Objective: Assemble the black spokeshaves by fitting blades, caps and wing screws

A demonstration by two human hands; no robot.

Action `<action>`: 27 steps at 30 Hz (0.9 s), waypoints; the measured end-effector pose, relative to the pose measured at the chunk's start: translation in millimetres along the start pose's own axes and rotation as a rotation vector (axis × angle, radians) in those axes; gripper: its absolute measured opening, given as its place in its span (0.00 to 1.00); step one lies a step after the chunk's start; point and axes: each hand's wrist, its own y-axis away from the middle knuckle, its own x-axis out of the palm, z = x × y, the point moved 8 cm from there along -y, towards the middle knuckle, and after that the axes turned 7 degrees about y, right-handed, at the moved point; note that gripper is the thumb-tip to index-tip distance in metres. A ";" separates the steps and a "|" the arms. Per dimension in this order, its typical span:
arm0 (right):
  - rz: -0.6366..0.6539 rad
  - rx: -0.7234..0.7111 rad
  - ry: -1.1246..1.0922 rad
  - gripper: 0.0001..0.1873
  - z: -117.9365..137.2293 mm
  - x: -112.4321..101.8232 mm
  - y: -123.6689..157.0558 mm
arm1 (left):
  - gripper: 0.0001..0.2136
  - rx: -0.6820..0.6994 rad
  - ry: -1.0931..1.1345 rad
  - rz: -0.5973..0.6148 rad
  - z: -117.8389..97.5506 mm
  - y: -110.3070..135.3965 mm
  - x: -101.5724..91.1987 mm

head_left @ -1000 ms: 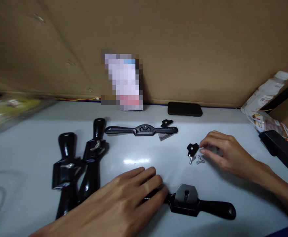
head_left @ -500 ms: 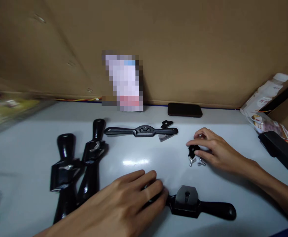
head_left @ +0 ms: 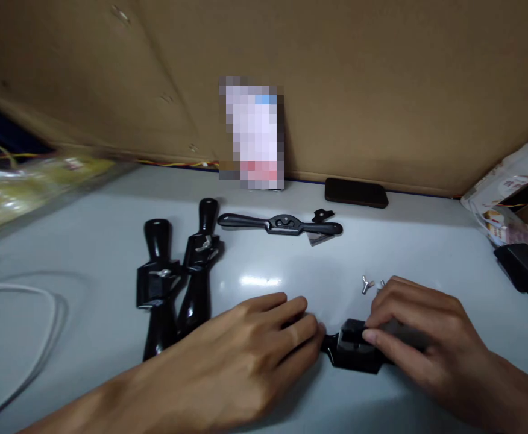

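Observation:
A black spokeshave (head_left: 352, 352) lies across the near edge of the white table (head_left: 291, 265). My left hand (head_left: 246, 355) is laid over its left handle, fingers pressed together around it. My right hand (head_left: 422, 337) covers the right handle. Its fingertips pinch a small black clamp piece onto the tool's middle. Two silver wing screws (head_left: 366, 283) lie on the table just behind my right hand.
Another spokeshave (head_left: 282, 225) lies further back with a loose black piece (head_left: 322, 214) and a blade (head_left: 317, 239). Two more spokeshaves (head_left: 158, 283) lie at the left. There are also a phone (head_left: 355, 193), a cardboard wall (head_left: 381, 90), a plastic bag (head_left: 29, 187), a white cable (head_left: 29, 337) and a black case (head_left: 526, 271).
My right hand picked the small black piece up from beside the wing screws and brought it down onto the near spokeshave. The view shifted left. My left hand stayed on the handle.

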 end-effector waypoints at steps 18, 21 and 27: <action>-0.107 0.036 0.288 0.09 -30.1 -32.2 -14.1 | 0.13 -0.026 0.002 -0.024 0.8 2.0 3.2; 0.078 0.091 0.385 0.06 -56.8 -31.2 -17.0 | 0.14 -0.032 0.020 -0.047 0.7 3.3 2.0; 0.303 0.100 0.359 0.09 -65.5 -11.2 -9.9 | 0.17 -0.031 0.024 -0.071 0.9 2.5 1.5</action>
